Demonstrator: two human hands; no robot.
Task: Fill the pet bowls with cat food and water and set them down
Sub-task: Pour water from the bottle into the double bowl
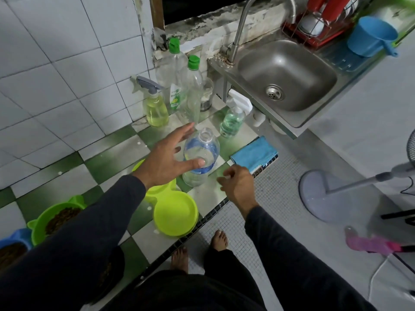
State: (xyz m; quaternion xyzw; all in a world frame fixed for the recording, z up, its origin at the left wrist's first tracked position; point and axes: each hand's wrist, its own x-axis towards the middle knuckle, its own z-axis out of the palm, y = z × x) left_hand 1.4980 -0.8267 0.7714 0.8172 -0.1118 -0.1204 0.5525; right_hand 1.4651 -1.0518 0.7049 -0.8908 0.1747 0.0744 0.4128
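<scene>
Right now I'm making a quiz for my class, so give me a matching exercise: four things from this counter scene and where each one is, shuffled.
Things:
1. water bottle
2. blue cloth
3. green bowl
4. blue scoop

Places:
A. by the dish rack, right of the sink
B. at the counter edge, below the sink
C. under the left forearm, holding kibble
D. between the two hands, uncapped

Pairs: 1-D, 2-B, 3-C, 4-A

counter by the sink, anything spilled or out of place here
A few small white drops or specks dot the checkered counter, near the lime double bowl and by the wall. The water bottle stands uncapped. Flaking, dark-stained plaster lines the window ledge. Nothing looks tipped over.
</scene>
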